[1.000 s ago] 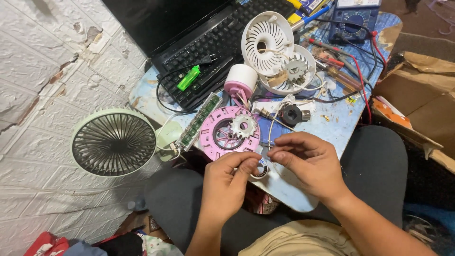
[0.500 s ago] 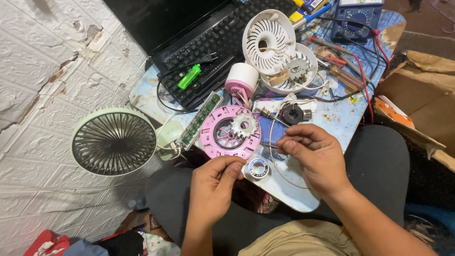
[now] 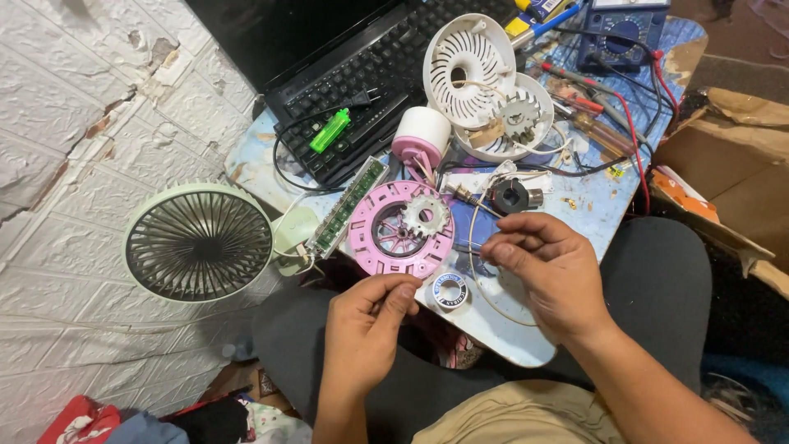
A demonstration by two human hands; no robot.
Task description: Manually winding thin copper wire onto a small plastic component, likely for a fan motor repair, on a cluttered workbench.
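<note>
**Thin wire drawn off a small spool over a cluttered table**

Low in the middle of the frame, both hands work above the near edge of the table (image 3: 608,218). The left hand (image 3: 366,329) has its thumb and forefinger pinched together, and the right hand (image 3: 546,271) pinches too, fingers curled narrow; a fine pale wire (image 3: 475,275) loops down between them, though whether the left fingers actually grip its end I cannot tell. The wire spool (image 3: 449,290) lies flat on the table between the two hands, just under the pink disc (image 3: 400,229) with its pale gear. Above that stand a pink-and-white motor (image 3: 421,136) and a white fan grille (image 3: 468,67). A green fan (image 3: 198,242) sits at the left, a keyboard (image 3: 370,74) and green lighter (image 3: 329,130) upper centre, and a blue meter (image 3: 622,33) upper right.
</note>
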